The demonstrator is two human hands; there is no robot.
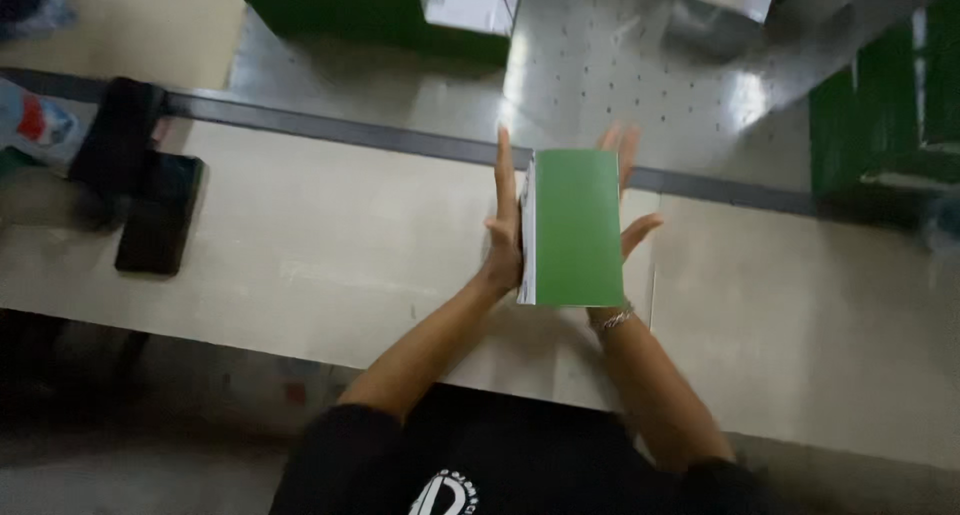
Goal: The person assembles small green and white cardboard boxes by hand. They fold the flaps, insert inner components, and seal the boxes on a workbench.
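Two flat hands, left hand (503,230) at 9 o'clock and right hand (628,210) at 3 o'clock, press the green box (575,227) above the surface (330,245); uneven pressure could let it slip.

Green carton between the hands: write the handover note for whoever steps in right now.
Left hand: flat against the left side of the green carton, fingers straight.
Right hand: behind and beside the carton's right edge, mostly hidden.
The carton is pressed between both palms above the pale worktable.
Black flat objects lie at the table's left end.
Done: carton is in hand. Left: it is not set down anywhere yet.
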